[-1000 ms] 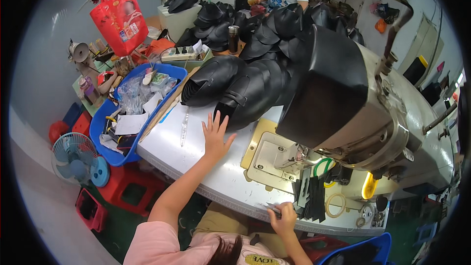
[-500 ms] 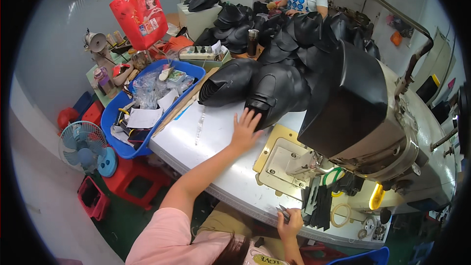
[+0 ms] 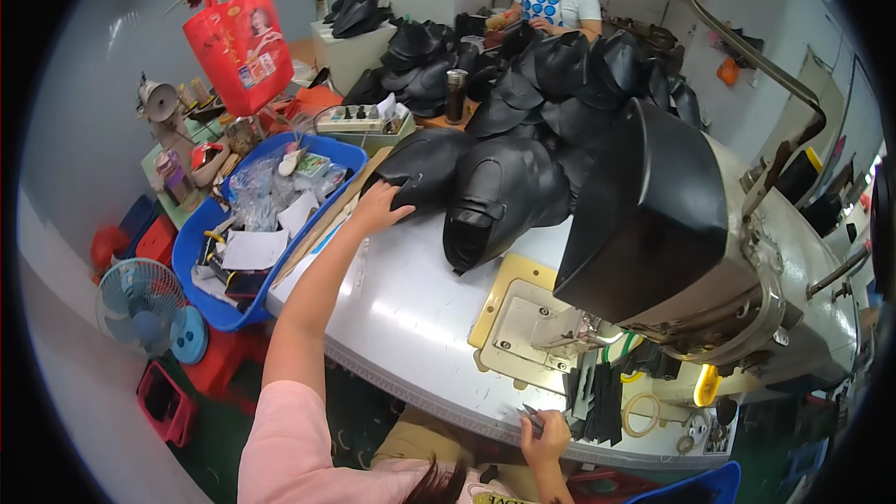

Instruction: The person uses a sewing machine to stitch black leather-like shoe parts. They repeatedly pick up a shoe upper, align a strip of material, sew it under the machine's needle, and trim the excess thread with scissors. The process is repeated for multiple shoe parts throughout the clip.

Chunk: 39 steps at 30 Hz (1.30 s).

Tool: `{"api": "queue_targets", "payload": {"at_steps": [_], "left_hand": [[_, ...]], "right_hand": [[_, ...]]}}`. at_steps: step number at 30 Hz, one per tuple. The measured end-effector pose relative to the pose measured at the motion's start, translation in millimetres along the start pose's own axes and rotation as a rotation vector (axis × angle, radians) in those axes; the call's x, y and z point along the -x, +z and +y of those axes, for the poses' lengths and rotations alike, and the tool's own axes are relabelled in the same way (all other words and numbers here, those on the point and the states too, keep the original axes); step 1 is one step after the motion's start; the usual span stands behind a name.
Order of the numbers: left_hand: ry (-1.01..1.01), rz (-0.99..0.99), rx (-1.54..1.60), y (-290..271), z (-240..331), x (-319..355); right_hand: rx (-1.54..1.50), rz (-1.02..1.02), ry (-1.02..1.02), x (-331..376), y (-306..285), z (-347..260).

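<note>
My left hand [image 3: 378, 208] reaches across the table to the near end of a nested stack of black leather shoe uppers [image 3: 425, 168]. Its fingers are apart and seem to touch the leather; nothing is gripped. Just right of it lies a second stack of black uppers [image 3: 509, 191], with a strap across its near end. Low at the table's front edge, my right hand [image 3: 544, 437] is closed around small thread snips [image 3: 532, 417], whose points stick out to the left. Between this hand and the stacks is the sewing machine's plate [image 3: 523, 317].
The sewing machine [image 3: 691, 224] takes up the right side. Black strips [image 3: 595, 401] hang beside its bed. A blue tub [image 3: 201, 247] of bags and papers stands left of the table [image 3: 392, 308]. More black uppers [image 3: 551, 75] are heaped behind, where another person [image 3: 560, 0] stands.
My left hand has moved left from the strapped stack to the stack beside it. The view has shifted slightly. My right hand still holds the snips in about the same place.
</note>
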<state>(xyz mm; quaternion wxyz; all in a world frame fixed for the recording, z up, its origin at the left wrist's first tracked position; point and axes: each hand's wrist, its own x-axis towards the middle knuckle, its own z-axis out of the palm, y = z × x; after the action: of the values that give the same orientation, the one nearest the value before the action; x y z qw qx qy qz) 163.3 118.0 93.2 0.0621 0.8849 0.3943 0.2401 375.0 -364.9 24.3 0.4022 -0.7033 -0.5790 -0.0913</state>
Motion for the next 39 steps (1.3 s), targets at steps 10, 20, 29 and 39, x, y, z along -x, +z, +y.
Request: {"api": "queue_targets", "payload": {"at_steps": [10,20,29,39], "left_hand": [[0.121,-0.149,-0.071,-6.8,-5.0,-25.2],[-0.023,-0.358,-0.11,0.6,2.5,-36.3],[-0.133,-0.147,-0.053,9.2,31.6,-24.5],[0.004,0.195,-0.177,-56.2,-4.0,56.5]], "right_hand": [[0.046,0.003,-0.022,0.3,1.4,-1.6],[0.021,-0.002,-0.02,-3.4,0.8,-4.0],[0.027,0.026,-0.051,0.7,2.5,-0.6],[0.003,0.037,-0.027,2.2,-3.6,-0.1]]}}
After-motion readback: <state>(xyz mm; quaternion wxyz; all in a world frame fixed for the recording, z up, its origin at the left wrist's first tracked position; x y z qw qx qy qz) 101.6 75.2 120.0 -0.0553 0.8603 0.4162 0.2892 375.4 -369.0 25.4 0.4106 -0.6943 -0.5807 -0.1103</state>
